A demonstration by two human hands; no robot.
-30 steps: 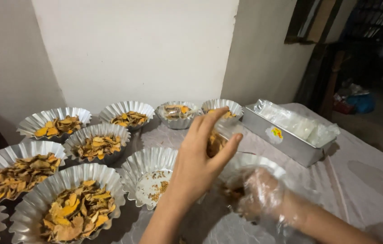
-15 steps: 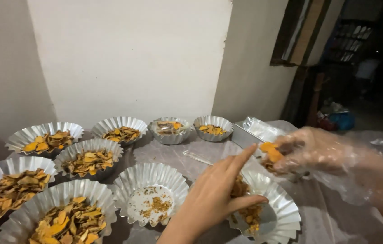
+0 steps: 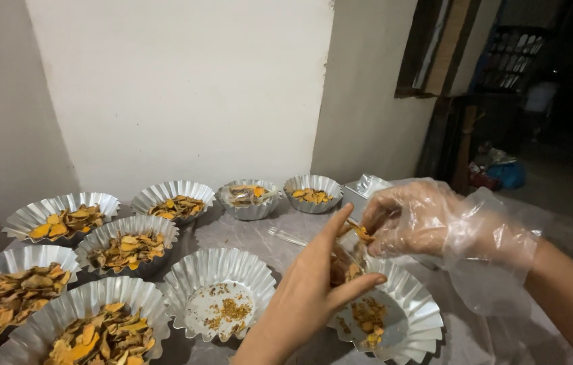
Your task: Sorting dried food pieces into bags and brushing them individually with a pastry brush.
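Currently both hands meet lower right of centre, over the fluted silver foil tray holding a few orange crumbs. Left hand, bare, grip clamped on a small clear plastic bag of orange dried slices. Bag's long axis upright, mouth up. Right hand, in clear plastic glove, pinches an orange slice above the mouth. Filled fluted trays crowd left of frame; the counter has open room right.

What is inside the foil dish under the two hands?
The foil dish holds a few orange-brown dried slices and crumbs. The left hand covers its near-left part, so anything there is hidden.
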